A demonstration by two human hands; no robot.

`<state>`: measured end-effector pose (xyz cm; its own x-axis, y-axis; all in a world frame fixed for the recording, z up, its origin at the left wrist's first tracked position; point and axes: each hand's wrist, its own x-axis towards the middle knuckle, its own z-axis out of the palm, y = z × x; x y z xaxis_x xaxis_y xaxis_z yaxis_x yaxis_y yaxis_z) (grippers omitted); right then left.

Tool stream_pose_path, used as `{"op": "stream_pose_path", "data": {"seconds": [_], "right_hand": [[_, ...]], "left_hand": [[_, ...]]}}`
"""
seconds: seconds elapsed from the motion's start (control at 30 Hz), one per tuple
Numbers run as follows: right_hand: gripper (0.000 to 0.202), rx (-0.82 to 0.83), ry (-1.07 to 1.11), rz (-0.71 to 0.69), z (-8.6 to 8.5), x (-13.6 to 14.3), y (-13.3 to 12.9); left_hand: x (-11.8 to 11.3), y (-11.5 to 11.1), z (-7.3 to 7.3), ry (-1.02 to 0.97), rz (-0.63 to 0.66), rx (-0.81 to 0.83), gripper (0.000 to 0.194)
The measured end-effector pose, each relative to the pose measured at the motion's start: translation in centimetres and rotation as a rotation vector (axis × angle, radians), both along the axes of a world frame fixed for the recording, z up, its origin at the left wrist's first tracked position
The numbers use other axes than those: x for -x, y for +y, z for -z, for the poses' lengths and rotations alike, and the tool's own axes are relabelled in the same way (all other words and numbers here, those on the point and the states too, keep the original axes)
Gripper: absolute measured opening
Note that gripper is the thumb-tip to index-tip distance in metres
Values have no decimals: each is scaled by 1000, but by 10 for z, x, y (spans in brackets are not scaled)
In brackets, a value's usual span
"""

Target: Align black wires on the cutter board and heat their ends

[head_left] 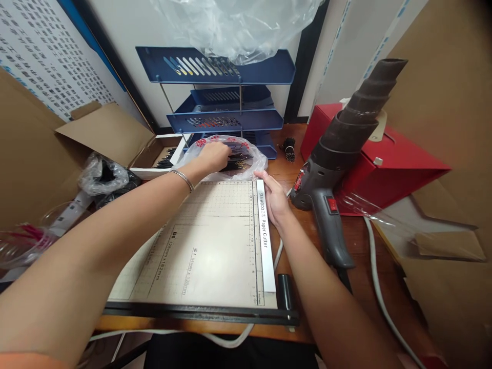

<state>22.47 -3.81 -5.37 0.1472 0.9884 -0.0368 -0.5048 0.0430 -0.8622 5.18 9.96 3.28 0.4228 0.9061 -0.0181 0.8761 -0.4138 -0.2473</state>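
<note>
My left hand [213, 156], with a silver bracelet at the wrist, reaches into a clear plastic bag [255, 156] with red print. Its fingers are curled down, and what they grip is hidden. Thin black pieces with gold-coloured ends [240, 164] lie in the bag beside it. My right hand [274, 197] is at the bag's near right edge, its thumb and fingertips closed on the plastic. Below both hands lies a paper cutter [219, 256] with a printed grid, a white label strip along its right side, and a black handle [284, 289].
A grey heat gun [326, 205] leans against a red box [407, 154] at the right. Behind the bag stand blue stacked trays [226, 120]. An open carton [148, 161] holds more black pieces, and a tied black bundle [289, 149] lies right of the trays.
</note>
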Motion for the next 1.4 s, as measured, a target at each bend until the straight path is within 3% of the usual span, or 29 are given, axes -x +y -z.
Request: {"op": "stream_pose_path", "data": {"seconds": [0.17,0.27,0.4,0.53,0.67,0.8,1.03,1.2,1.4], "right_hand": [[53,31,85,6,-5,3,-4],[48,22,98,15,-6,4,-4],[44,21,76,21,-6,4,-4],[39,1,45,21,-7,2,-6],[41,30,8,-23,-12,1,-10],[44,16,-99,-58,-18,0,-16],[19,-159,-561,-106,-23,-16,-19],[6,-132,-832,-122,-34,-22,-32],[16,-93,-1090,-219,-53,-20,-47]], "left_hand": [[27,-20,-15,-46,99,-57,39],[42,-59,-20,-110,209,-79,38],[47,-119,-14,-94,372,-21,34],[43,-152,-5,-82,532,-38,32],[49,-159,-1,-225,637,-67,31],[60,-157,4,-405,666,12,27],[66,-148,21,-640,639,97,25],[67,-147,24,-736,665,154,24],[68,-147,25,-811,709,149,25]]}}
